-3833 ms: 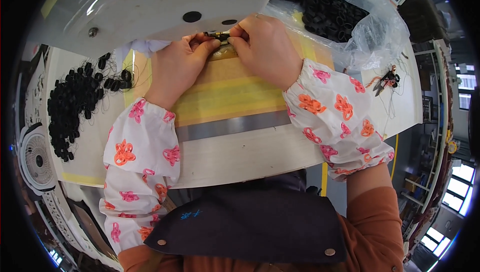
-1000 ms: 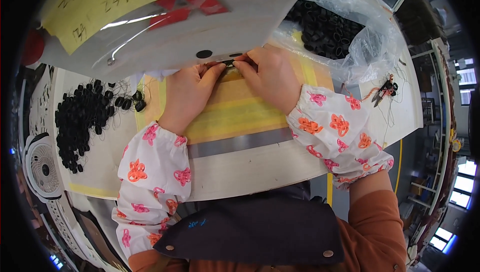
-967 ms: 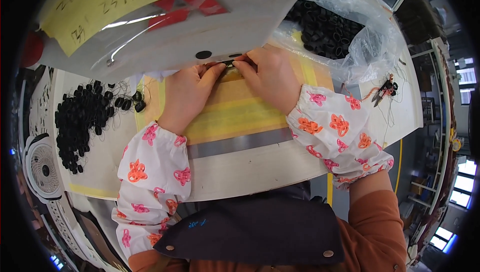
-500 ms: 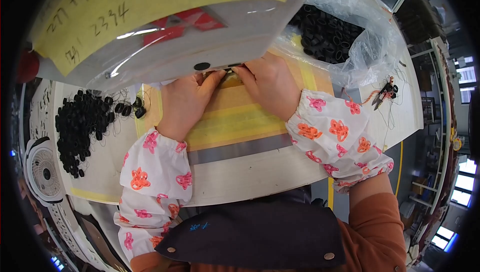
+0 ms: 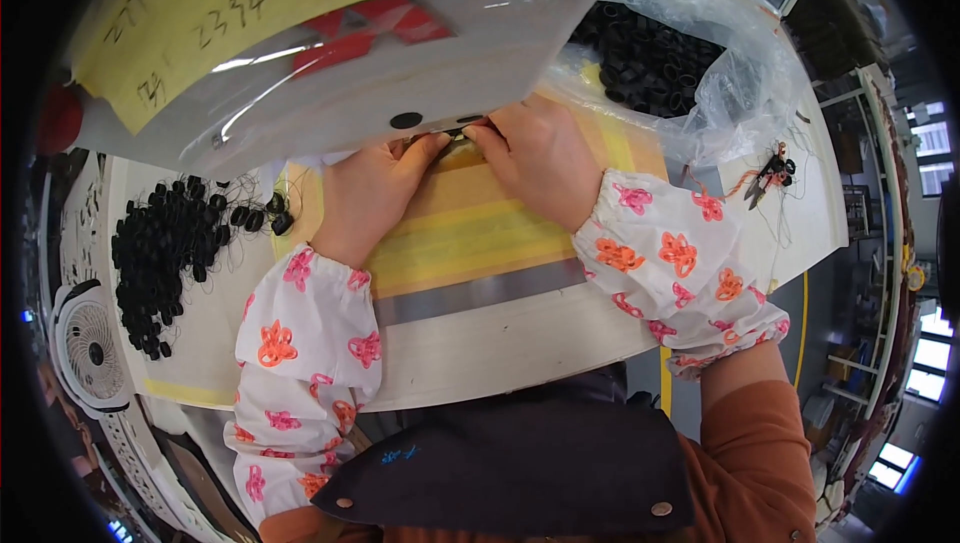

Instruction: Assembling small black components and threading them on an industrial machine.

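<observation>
Under the lower edge of a pale sewing machine head (image 5: 500,53), my two hands meet with their fingertips close together. My left hand (image 5: 368,193) is closed, its thumb pressed toward the fingers. From the other side my right hand (image 5: 542,155) pinches the same way. A small black piece (image 5: 456,134) shows between the two thumbs. The machine head and my fingers hide most of it, so its shape cannot be made out. Beside my left hand, several small black bands (image 5: 165,258) lie heaped with loose threads.
Beyond my right hand, a clear plastic bag (image 5: 745,93) holds many black bands (image 5: 655,63). Thread snips (image 5: 768,181) with an orange cord lie at the table's right. Yellow tape (image 5: 470,238) covers the work surface before me. A white fan (image 5: 92,351) stands at the left edge.
My hands remain pinched together under the machine head, with only a slight shift of the fingers. The whole view has moved a little; the piles look unchanged.
</observation>
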A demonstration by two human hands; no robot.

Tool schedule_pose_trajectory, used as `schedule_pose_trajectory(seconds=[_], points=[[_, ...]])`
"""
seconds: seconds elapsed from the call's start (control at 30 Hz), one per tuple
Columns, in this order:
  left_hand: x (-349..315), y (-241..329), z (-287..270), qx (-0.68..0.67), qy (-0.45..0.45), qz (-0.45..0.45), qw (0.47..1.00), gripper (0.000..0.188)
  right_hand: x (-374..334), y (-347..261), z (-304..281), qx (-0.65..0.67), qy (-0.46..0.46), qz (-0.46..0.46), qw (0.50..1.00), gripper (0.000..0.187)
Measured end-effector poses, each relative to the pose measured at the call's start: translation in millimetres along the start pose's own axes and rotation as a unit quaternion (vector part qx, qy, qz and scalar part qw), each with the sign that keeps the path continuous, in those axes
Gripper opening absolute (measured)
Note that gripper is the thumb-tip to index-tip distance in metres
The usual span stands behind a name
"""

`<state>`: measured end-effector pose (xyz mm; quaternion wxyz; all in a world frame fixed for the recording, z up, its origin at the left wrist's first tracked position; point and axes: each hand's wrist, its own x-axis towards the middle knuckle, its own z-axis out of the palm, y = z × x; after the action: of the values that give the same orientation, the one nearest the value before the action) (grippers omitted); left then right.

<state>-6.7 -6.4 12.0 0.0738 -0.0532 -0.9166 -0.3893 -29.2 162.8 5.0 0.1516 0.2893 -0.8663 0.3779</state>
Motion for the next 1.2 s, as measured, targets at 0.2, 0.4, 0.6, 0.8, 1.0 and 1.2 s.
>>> schedule_pose_trajectory(seconds=[0.2,0.4,0.6,0.8,1.0,1.2], points=[[-0.6,0.1,0.9,0.005,-0.017,-0.038,0.999,0.033,0.0,-2.2,-0.3,-0.006,-0.011,0.024,1.0,0.008],[0.2,-6.5,-2.5,-0.008,-0.024,-0.046,0.999,0.03,2.5,-4.0,1.6,-0.009,-0.017,0.022,1.0,0.008],[0.7,-2.5,2.5,0.019,-0.031,-0.044,0.998,0.025,-0.2,0.0,1.5,0.013,-0.003,0.048,0.999,0.008],[1.5,-9.7,-2.7,-0.005,-0.021,-0.046,0.999,0.026,3.3,-0.9,5.5,0.003,0.01,0.014,1.0,0.009],[1.8,0.4,5.0,-0.045,-0.011,-0.049,0.998,0.024,1.9,9.3,4.8,0.013,0.03,0.004,0.999,0.008],[-0.8,7.0,1.2,0.055,0.028,0.02,0.998,0.024,3.1,12.2,8.8,0.045,0.021,0.012,0.999,0.01]])
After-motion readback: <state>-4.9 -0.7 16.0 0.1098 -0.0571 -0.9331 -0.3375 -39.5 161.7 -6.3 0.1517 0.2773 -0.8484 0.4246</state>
